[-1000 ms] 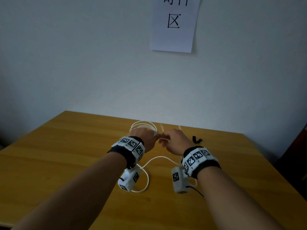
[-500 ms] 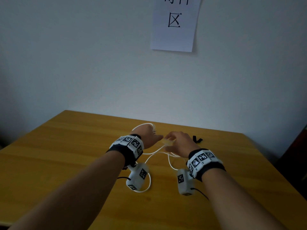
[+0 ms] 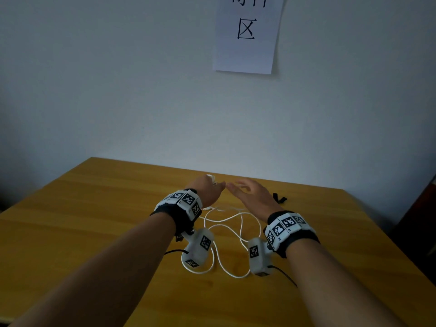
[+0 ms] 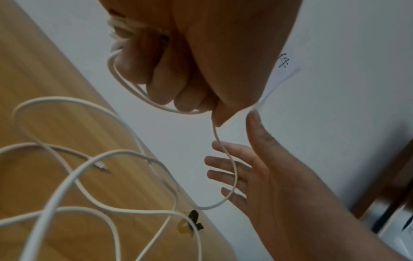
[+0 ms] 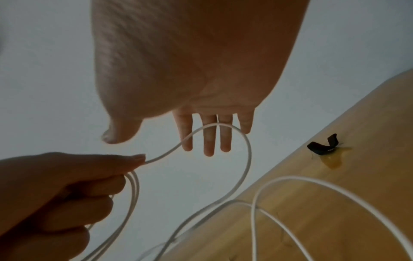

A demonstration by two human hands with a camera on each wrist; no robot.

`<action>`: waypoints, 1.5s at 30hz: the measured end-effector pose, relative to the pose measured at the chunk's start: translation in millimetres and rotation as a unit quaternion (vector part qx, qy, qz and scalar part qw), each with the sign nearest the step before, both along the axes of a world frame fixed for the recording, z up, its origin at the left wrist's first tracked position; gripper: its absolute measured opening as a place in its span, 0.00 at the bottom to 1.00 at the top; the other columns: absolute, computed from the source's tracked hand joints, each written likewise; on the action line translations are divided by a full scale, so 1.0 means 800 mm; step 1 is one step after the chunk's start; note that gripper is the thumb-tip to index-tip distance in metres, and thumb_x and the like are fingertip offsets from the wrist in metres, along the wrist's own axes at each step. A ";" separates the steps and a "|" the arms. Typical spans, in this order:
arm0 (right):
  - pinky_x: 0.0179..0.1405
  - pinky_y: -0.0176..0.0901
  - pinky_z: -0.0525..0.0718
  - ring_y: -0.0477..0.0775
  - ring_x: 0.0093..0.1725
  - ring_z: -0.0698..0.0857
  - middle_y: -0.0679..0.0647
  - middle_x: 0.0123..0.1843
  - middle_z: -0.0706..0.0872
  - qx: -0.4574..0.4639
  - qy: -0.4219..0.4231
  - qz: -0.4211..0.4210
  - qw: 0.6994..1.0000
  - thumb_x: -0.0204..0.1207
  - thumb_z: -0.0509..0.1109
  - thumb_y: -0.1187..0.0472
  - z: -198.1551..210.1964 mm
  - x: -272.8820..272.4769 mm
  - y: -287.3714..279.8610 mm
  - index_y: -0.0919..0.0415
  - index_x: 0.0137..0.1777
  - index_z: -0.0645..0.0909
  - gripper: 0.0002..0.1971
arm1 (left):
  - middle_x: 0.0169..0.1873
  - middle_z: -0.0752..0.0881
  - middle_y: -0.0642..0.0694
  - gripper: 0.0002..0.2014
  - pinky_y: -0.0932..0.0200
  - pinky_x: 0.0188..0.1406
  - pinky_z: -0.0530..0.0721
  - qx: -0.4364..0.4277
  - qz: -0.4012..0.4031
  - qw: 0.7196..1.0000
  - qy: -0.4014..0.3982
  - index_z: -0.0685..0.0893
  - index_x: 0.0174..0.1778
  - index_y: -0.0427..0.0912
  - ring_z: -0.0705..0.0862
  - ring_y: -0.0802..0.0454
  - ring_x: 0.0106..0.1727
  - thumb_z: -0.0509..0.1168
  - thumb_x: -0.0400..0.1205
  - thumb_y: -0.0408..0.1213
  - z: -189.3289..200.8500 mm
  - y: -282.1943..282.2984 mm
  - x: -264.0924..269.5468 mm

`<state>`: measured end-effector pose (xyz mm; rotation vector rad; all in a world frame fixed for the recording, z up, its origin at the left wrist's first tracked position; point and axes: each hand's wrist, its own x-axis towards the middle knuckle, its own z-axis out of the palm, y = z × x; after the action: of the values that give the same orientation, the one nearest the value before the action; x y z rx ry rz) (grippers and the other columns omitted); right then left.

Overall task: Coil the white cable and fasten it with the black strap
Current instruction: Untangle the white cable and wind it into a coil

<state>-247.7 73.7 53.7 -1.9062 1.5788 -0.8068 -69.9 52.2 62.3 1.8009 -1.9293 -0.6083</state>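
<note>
The white cable lies in loose loops on the wooden table beneath my wrists. My left hand grips a small bundle of coiled cable, fingers curled round it, thumb pinching the strand that leads out. That strand arcs in front of my right hand, whose fingers are straight and spread and hold nothing. The cable's plug end rests on the table. The black strap lies curled on the table just right of my right hand, also seen as the strap.
A white wall rises right behind the table's far edge, with a printed paper sheet stuck on it. A dark piece of furniture stands past the table's right edge. Wrist-camera leads trail over the table.
My right hand has let go of the cable and spread its fingers. More of the cable now lies in loose loops on the table, and both hands have shifted slightly away from me.
</note>
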 end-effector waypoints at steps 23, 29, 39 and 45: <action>0.40 0.42 0.82 0.46 0.41 0.87 0.51 0.44 0.90 -0.058 0.054 0.017 0.997 0.75 0.76 0.57 -0.011 0.024 -0.016 0.59 0.57 0.87 0.12 | 0.67 0.85 0.34 0.21 0.45 0.63 0.83 0.138 -0.159 0.704 0.678 0.69 0.78 0.42 0.87 0.36 0.61 0.56 0.89 0.43 0.033 0.021 -0.023; 0.35 0.30 0.79 0.41 0.37 0.86 0.49 0.42 0.89 -0.013 0.062 0.067 0.996 0.73 0.77 0.66 0.001 0.029 -0.008 0.55 0.48 0.85 0.07 | 0.83 0.66 0.43 0.24 0.50 0.78 0.68 0.052 -0.110 0.730 0.672 0.62 0.84 0.57 0.69 0.41 0.81 0.53 0.90 0.47 0.028 0.009 -0.023; 0.42 0.41 0.85 0.51 0.45 0.88 0.51 0.44 0.91 -0.001 0.179 0.102 0.979 0.73 0.72 0.67 0.013 0.041 -0.003 0.49 0.38 0.77 0.12 | 0.63 0.85 0.36 0.28 0.47 0.57 0.82 -0.105 -0.087 0.913 0.384 0.61 0.82 0.68 0.87 0.45 0.49 0.53 0.84 0.62 0.023 0.014 -0.028; 0.32 0.35 0.81 0.44 0.30 0.85 0.48 0.31 0.87 0.040 0.145 0.068 0.986 0.74 0.72 0.69 0.011 0.041 -0.002 0.57 0.34 0.82 0.10 | 0.85 0.61 0.42 0.25 0.56 0.80 0.55 -0.140 -0.132 0.963 0.188 0.58 0.85 0.61 0.56 0.48 0.86 0.51 0.90 0.48 0.010 0.010 -0.029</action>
<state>-215.0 72.4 62.7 -2.1187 1.5972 -0.4166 -92.9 60.6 70.2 1.1678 -1.8876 -0.6689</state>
